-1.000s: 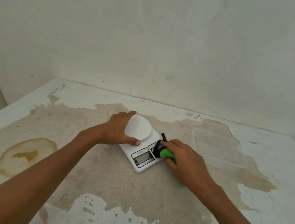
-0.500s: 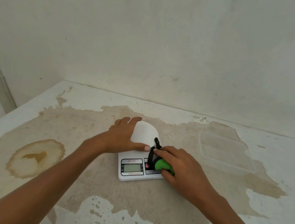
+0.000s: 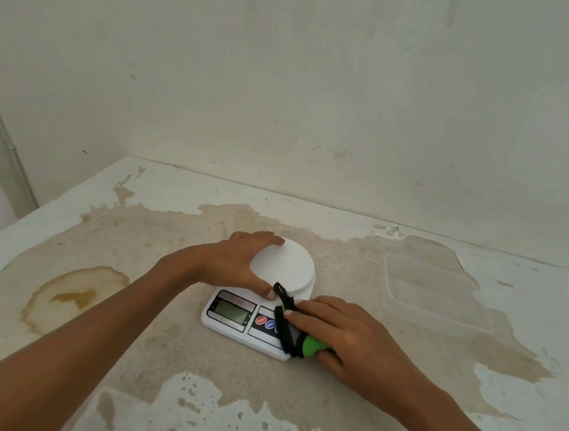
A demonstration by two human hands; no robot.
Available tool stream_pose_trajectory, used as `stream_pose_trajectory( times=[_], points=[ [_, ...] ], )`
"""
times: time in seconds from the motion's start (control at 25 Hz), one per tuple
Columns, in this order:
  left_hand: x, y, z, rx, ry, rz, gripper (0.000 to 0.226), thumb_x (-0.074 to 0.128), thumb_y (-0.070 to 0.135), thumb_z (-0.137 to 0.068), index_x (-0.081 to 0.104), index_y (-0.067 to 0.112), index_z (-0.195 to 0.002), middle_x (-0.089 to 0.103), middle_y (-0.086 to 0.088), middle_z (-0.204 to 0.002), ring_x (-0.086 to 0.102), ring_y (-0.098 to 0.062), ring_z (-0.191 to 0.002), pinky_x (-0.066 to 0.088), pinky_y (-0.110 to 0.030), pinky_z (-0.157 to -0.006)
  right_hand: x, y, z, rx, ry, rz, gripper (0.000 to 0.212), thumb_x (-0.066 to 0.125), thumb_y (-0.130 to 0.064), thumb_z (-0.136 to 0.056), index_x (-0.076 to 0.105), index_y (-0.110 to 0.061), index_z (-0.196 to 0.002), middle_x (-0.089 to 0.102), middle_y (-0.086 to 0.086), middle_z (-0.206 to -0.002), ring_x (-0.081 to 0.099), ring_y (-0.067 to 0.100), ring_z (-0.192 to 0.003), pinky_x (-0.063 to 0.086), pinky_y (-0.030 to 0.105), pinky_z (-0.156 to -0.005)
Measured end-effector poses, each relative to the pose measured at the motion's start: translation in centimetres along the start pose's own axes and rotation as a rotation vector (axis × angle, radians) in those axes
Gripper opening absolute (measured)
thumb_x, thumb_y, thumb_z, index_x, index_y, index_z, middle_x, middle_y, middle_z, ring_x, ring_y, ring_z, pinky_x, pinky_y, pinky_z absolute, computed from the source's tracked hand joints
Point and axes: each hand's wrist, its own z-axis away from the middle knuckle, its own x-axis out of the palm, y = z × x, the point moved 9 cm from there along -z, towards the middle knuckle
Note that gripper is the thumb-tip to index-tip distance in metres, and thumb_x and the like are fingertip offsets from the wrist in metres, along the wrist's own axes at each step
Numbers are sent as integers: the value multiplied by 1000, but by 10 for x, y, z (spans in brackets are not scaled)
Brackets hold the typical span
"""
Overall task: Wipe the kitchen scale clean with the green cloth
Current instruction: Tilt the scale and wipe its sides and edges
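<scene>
A white kitchen scale (image 3: 232,327) with a round white platform, a grey display and red and blue buttons sits mid-table. My left hand (image 3: 234,262) curves around the platform's left side, thumb on the body just in front of the platform. My right hand (image 3: 338,337) presses a bunched green cloth (image 3: 311,346) with a black edge and strap against the scale's right front corner. Most of the cloth is hidden under my fingers.
The table top (image 3: 129,322) is white with wide brown stains and a darker ring stain (image 3: 73,296) at the left. A clear plastic lid (image 3: 434,293) lies flat to the right of the scale. Walls close the back and left.
The scale has turned clockwise under my left hand, so its display now faces me more squarely. My right hand with the cloth has slid to the scale's right front corner.
</scene>
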Motion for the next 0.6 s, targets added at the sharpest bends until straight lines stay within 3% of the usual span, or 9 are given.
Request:
stream_pose_trajectory(
  times=[0.16, 0.28, 0.36, 0.48, 0.6],
  points=[
    [7, -3, 4, -57, 30, -24, 112, 75, 56, -72, -3, 45, -151, -5, 4, -163, -3, -25, -150, 20, -54, -116, -12, 29, -4, 115, 90, -50, 57, 59, -16, -81, 50, -32, -135, 56, -11, -135, 51, 12, -115, 52, 30, -88],
    [11, 0, 12, -137, 253, 26, 120, 74, 67, -65, 1, 30, -154, 16, -8, -154, 13, -30, -144, 28, -48, -111, -5, 25, -4, 108, 65, -42, 56, 60, -19, -80, 50, -32, -134, 56, -12, -133, 52, 11, -114, 49, 25, -88],
    [12, 2, 15, -135, 356, 58, 120, 74, 65, -65, 5, 23, -154, 25, -8, -150, 21, -28, -140, 31, -44, -109, -1, 20, -2, 89, 37, -70, 56, 59, -22, -82, 48, -35, -135, 54, -15, -134, 51, 8, -116, 44, 20, -88],
    [11, -1, 17, -101, 394, 108, 117, 76, 61, -68, 7, 24, -154, 26, -5, -153, 22, -26, -140, 31, -43, -108, -10, 42, -5, 202, 104, -158, 56, 61, -18, -81, 50, -39, -132, 54, -19, -131, 48, 5, -115, 45, 21, -89],
    [15, -3, 19, -78, 375, 203, 125, 80, 60, -62, 4, 25, -155, 27, -3, -155, 24, -23, -141, 32, -44, -110, -25, 55, -13, 302, 254, -198, 55, 64, -12, -79, 54, -33, -129, 57, -13, -128, 50, 9, -113, 40, 16, -90]
  ],
)
